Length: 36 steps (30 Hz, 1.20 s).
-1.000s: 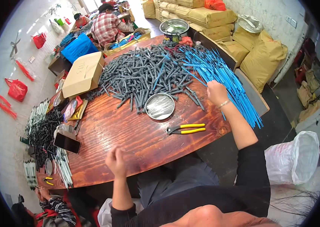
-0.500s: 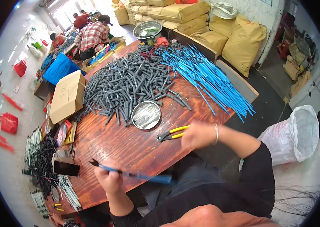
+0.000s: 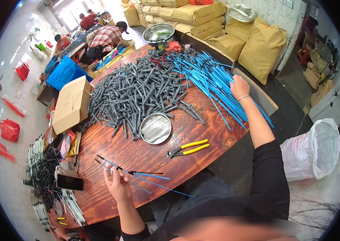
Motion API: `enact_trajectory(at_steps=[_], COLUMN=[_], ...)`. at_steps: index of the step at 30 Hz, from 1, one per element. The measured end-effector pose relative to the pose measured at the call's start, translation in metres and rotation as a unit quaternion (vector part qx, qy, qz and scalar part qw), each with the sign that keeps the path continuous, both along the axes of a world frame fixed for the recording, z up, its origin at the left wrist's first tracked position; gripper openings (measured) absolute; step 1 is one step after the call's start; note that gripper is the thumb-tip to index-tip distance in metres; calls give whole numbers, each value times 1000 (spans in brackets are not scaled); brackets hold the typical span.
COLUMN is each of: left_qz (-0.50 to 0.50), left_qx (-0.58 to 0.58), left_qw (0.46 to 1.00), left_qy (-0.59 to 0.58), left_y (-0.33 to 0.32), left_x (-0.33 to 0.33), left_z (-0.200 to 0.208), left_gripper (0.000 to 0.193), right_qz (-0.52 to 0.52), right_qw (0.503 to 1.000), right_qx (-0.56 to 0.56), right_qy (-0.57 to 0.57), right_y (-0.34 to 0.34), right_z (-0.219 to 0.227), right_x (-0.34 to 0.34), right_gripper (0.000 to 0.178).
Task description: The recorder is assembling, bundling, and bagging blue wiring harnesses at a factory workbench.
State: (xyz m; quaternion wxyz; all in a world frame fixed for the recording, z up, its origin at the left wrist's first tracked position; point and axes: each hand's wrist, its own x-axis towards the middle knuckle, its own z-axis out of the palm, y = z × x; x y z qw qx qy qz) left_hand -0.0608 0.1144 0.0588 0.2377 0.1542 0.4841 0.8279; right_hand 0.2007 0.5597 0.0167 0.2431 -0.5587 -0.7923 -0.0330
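Note:
My left hand (image 3: 117,185) is raised over the near part of the wooden table (image 3: 109,201) and holds a few thin blue rods with dark tips (image 3: 146,176), which point to the right. My right hand (image 3: 239,86) reaches far across to the pile of blue rods (image 3: 206,78) and rests on it, fingers curled among the rods. A big heap of grey rod pieces (image 3: 141,92) lies at the table's middle, with a round metal dish (image 3: 156,128) just in front of it. Yellow-handled pliers (image 3: 188,148) lie between my two hands.
A cardboard box (image 3: 71,105) and a dark phone (image 3: 70,182) sit at the table's left. Bundles of finished pieces (image 3: 43,168) lie beyond. Yellow sacks (image 3: 258,48) stand at the back right, a white bag (image 3: 312,148) on the floor. Other people (image 3: 105,36) work at a far table.
My right hand has gone from near the pliers back out to the blue rod pile. My left hand still holds rods, now a little higher and more upright.

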Motion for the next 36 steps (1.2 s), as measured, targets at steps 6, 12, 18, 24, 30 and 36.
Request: enact_trajectory(at_steps=[6, 12, 18, 24, 30, 36], left_qz=[-189, -227, -141, -114, -65, -78], left_qx=[166, 156, 100, 79, -9, -17], left_qw=[966, 957, 985, 990, 993, 994], left_qy=[-62, -85, -28, -38, -95, -68], left_y=[-20, -31, -34, -29, -19, 20], left_x=[-25, -18, -25, -28, -24, -3], left_z=[-17, -20, -22, -23, -10, 7], left_gripper=[13, 15, 17, 15, 15, 14], right_qz=[14, 22, -4, 214, 352, 386], right_qw=[1000, 978, 999, 964, 726, 584], right_qx=[-21, -87, 38, -1, -501, -656], right_qy=[5, -186, -17, 157, 313, 282], right_y=[-2, -10, -15, -22, -135, -214], right_z=[1, -13, 4, 25, 56, 16], right_x=[-4, -12, -13, -9, -25, -35], right_gripper=[20, 24, 25, 31, 39, 34])
